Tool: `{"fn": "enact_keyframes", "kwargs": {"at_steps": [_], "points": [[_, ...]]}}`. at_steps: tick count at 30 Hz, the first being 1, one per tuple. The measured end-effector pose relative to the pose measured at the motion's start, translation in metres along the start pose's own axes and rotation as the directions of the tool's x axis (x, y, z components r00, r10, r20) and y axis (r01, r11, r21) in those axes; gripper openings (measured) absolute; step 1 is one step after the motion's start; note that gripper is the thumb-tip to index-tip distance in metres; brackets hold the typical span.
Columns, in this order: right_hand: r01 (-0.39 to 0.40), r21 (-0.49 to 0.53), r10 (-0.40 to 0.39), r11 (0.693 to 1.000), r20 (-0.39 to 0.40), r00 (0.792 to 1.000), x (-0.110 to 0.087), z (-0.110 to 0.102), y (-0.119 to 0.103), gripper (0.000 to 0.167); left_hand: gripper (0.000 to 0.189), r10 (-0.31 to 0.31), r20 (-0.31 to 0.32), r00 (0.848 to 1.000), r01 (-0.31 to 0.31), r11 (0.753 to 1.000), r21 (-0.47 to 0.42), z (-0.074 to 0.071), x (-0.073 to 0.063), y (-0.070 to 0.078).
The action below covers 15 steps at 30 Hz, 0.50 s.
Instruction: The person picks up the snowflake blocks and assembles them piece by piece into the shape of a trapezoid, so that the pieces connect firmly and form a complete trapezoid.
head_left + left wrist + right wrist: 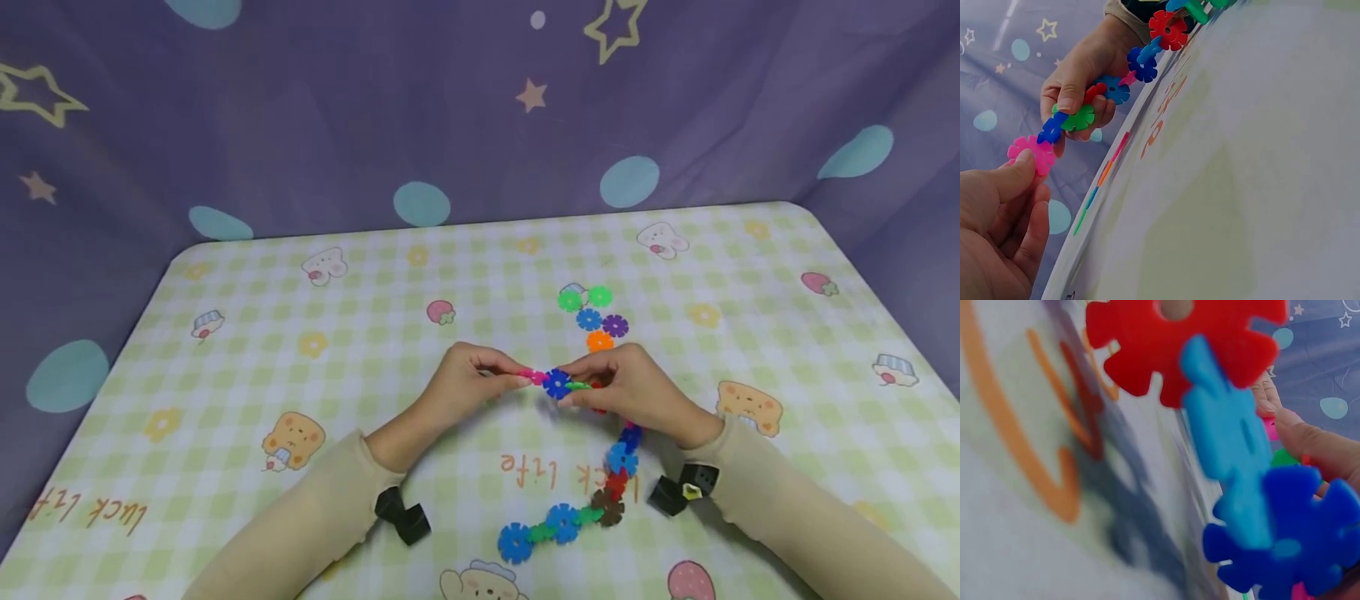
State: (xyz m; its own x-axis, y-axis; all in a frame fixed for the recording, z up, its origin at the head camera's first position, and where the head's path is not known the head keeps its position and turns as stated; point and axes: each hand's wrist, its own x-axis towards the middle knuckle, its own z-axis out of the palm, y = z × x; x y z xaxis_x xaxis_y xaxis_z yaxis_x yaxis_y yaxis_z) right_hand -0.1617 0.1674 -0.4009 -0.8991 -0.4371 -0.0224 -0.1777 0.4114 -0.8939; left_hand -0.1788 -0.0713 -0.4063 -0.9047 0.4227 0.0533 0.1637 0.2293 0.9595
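Note:
My left hand (476, 375) pinches a pink snowflake disc (1032, 155) between thumb and fingers. A dark blue disc (557, 384) is slotted to it, edge to edge. On the other side, the thumb and fingers of my right hand (637, 387) pinch a green disc (1079, 117) that joins the blue one. From there a chain of interlocked discs runs under the right hand and curves down the table. A red disc (1235, 356), a light blue disc (1225, 440) and a dark blue one show large in the right wrist view. Right fingers hide part of the chain.
Loose discs lie flat beyond the right hand: green (600, 296), blue (588, 319), purple (616, 326) and orange (599, 341). The chain's far end, a blue disc (515, 542), rests near the front of the checked tablecloth (360, 333). A purple curtain (315, 108) hangs behind.

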Motion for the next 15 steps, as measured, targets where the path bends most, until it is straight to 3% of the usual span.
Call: {"fn": "enact_keyframes", "kwargs": {"at_steps": [15], "points": [[0.098, 0.0, -0.098, 0.995, 0.044, 0.994, -0.001, 0.001, -0.0016, 0.03, 0.004, 0.076, 0.032, 0.997, -0.08, 0.987, 0.138, 0.0025, -0.0014, 0.0055]]}}
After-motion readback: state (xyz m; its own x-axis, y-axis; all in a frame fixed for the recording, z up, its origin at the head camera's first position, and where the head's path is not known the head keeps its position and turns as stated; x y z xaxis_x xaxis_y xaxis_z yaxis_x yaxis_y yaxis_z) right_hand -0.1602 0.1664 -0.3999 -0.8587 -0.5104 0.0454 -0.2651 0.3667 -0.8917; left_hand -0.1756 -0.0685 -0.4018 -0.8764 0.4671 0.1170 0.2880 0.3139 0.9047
